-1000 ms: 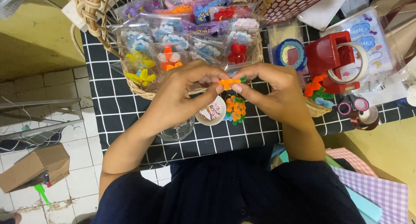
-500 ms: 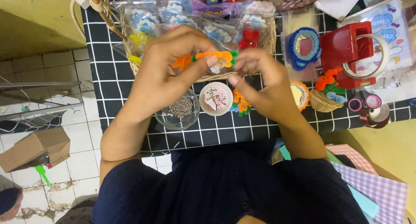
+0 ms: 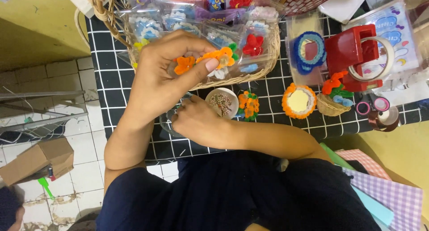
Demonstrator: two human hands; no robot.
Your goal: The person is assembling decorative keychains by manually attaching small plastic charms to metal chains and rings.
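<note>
My left hand [image 3: 163, 81] is raised over the wicker basket [image 3: 264, 61] and pinches a string of orange pipe-cleaner flowers with green bits [image 3: 220, 57] between thumb and fingers. My right hand [image 3: 201, 124] is lower, near the table's front edge. Its curled fingers are at a clear glass cup [image 3: 165, 120], beside a small white dish of beads [image 3: 222, 101]. Whether it holds anything is hidden.
The basket holds several bagged flower clips. On the black grid cloth [image 3: 103, 74] lie an orange-green flower cluster [image 3: 248, 106], an orange-rimmed round [image 3: 298, 100], a tiny basket [image 3: 331, 107], a red tape dispenser [image 3: 353, 52] and tape rolls [image 3: 374, 107]. A cardboard box [image 3: 38, 158] sits on the floor.
Both hands held the orange flowers together before. Now my right hand has let go and dropped to the glass cup, while my left keeps the flowers over the basket.
</note>
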